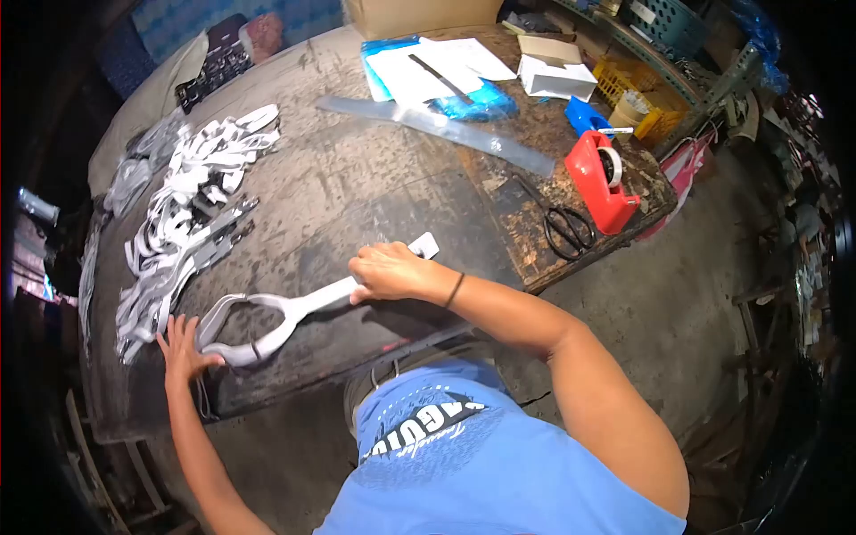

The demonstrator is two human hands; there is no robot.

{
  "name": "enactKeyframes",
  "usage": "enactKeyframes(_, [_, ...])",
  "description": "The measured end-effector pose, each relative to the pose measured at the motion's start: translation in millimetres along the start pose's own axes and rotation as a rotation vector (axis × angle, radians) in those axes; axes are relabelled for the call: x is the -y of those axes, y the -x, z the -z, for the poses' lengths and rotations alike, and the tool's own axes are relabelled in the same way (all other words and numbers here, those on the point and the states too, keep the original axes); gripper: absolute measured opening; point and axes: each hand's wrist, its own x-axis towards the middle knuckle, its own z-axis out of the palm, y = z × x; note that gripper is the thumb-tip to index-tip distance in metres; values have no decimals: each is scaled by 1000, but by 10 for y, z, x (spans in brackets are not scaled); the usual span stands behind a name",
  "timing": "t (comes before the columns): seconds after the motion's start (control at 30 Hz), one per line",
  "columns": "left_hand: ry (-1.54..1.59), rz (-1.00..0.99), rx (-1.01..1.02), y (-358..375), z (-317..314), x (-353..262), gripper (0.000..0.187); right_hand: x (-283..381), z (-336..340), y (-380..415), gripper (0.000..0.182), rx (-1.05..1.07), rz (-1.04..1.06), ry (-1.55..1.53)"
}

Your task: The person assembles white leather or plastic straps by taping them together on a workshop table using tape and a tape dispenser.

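Observation:
A white webbing strap (pixel 323 298) lies stretched across the near part of the table, its left end forming an open loop with a dark band on it. My right hand (pixel 390 270) is closed around the strap near its right end, and a short white end sticks out past the knuckles. At the left end of the loop is my left hand (pixel 185 350), fingers spread apart and thumb against the loop's edge. Just beyond that hand, a long pile of similar white straps (pixel 183 214) with some dark parts runs toward the back.
On the right stand a red tape dispenser (pixel 599 183) and black scissors (pixel 568 234). A clear plastic strip (pixel 437 131) lies mid-table. Papers (pixel 437 71) on blue plastic and a white box (pixel 557 78) are at the back. Clear plastic bags (pixel 134 174) lie at left.

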Motion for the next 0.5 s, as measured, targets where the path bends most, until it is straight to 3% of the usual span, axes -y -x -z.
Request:
enactKeyframes(0.07, [51,-9,-99,34,-86,-258,123,-333,189,154,49,-183,104,-83])
enactKeyframes(0.13, [154,-89,-324,161,-196,-592,123,-1026,406,128,46,-421,-26,-174])
enactKeyframes(0.2, [276,-129,-504,334,-370,-977,116,-1773,752,166,41,-510,-277,-166])
enactKeyframes(0.23, [358,-106,-536,409,-451,-1156,113,-1968,973,248,44,-509,-525,-297])
enactKeyframes(0.3, [418,-62,-677,503,-625,-1444,107,-2588,836,290,61,-642,-734,13])
enactKeyframes(0.33, [455,-43,-727,552,-615,-1591,101,-2578,876,253,61,-646,-727,15])
enactKeyframes(0.4, [412,-51,-777,577,-586,-1788,97,-2505,928,205,78,-563,-991,53])
enactKeyframes(0.5, [383,-49,-807,599,-440,-1926,86,-2729,883,48,90,-395,-1072,22])
